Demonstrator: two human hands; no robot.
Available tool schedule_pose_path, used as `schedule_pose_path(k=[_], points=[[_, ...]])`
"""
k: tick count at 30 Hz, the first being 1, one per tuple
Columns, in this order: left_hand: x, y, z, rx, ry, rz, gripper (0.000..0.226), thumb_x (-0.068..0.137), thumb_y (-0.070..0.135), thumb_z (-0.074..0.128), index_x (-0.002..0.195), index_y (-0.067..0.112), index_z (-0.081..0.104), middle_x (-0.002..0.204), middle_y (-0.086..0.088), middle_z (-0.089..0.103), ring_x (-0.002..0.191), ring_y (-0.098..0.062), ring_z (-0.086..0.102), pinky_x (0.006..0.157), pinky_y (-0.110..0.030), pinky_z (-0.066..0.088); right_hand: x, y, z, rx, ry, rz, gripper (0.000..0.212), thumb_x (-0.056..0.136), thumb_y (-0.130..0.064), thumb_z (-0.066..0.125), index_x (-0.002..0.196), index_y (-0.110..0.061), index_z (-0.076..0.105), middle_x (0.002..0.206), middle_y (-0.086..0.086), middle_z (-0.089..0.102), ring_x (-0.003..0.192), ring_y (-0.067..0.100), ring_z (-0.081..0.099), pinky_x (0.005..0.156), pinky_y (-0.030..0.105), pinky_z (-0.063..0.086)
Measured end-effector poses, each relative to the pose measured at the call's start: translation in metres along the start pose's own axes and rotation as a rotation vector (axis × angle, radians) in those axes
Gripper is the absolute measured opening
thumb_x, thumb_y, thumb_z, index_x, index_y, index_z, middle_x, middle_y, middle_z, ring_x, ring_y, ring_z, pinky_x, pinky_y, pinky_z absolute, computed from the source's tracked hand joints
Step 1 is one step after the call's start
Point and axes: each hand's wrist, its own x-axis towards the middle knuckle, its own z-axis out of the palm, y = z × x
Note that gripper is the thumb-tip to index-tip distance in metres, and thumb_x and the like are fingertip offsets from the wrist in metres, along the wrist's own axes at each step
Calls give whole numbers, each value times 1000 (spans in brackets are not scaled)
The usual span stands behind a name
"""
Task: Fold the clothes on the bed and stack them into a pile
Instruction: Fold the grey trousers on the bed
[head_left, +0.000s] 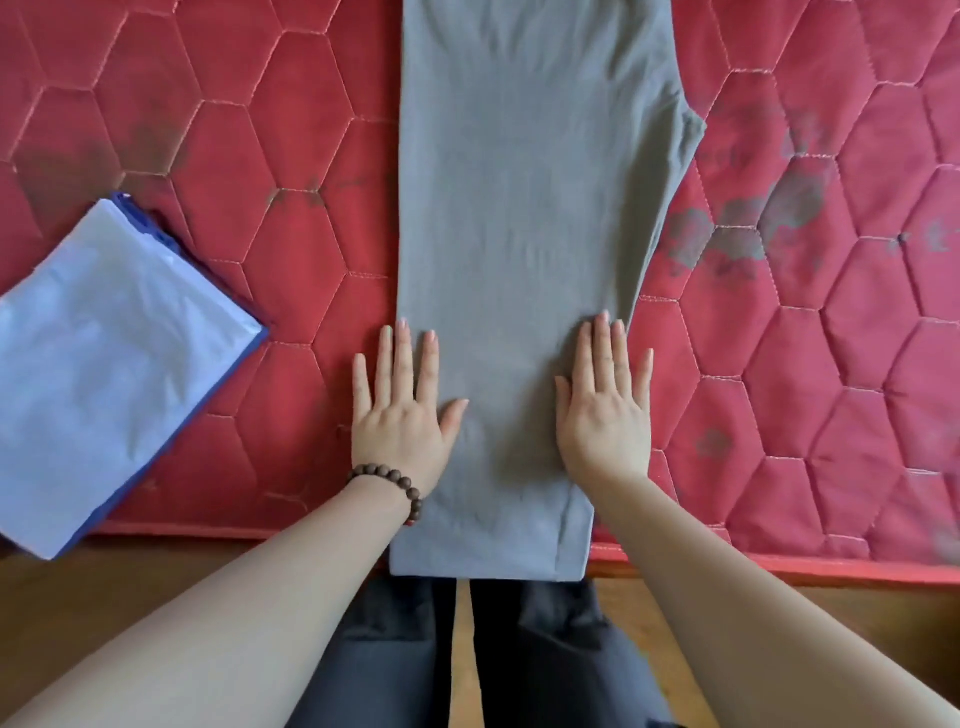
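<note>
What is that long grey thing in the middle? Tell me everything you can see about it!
The grey garment is soft, plain cloth folded into a long narrow strip. It lies flat on the red quilted mattress, running from the near edge, which it slightly overhangs, up out of view. A bit of fabric pokes out on its right side. The left hand and the right hand press flat, fingers spread, on its two long edges near the bottom.

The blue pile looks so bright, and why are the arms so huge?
Head view: daylight washes out the folded blue pile; the wide lens stretches the near forearms; the grey garment and mattress look slightly soft.
</note>
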Motion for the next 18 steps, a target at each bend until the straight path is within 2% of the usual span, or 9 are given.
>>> schedule_pose_path(k=[2,5,9,12,16,18], points=[[-14,13,3,25,10,104,70,94,50,30,153,12,23,161,-14,14,149,-30,14,120,-53,7,-15,-19,3,19,4,-133,53,99,-21,42,147,-2,34,157,13,27,147,23,15,120,50,8],[-39,26,13,47,-15,226,68,95,47,28,152,10,27,160,-10,18,148,-26,18,120,-49,14,-45,-38,16,69,-88,-327,53,98,-20,44,148,-5,34,157,10,28,147,23,20,119,51,18],[-72,-2,26,97,-70,283,79,93,55,30,153,5,19,160,-15,15,149,-27,15,120,-48,18,-76,-5,24,-18,-127,-271,57,100,-34,32,152,-13,23,159,3,23,147,19,19,120,47,13],[-98,-35,31,136,-67,398,76,94,54,29,153,6,18,160,-13,15,148,-27,17,118,-49,23,-100,28,21,-73,-146,-263,59,99,-38,32,152,-14,20,159,0,19,147,21,19,119,49,14],[-99,-75,27,114,-23,589,59,96,25,32,153,15,21,161,-7,18,148,-27,19,118,-52,16,-106,52,8,-52,-166,-333,56,99,-33,32,152,-21,21,160,-1,18,148,23,19,119,52,9],[-88,-87,20,161,4,647,68,87,6,32,153,17,22,161,-8,15,148,-28,16,119,-54,12,-97,63,0,-39,-125,-178,60,95,-21,37,153,-23,24,161,1,17,149,23,13,118,55,4]])
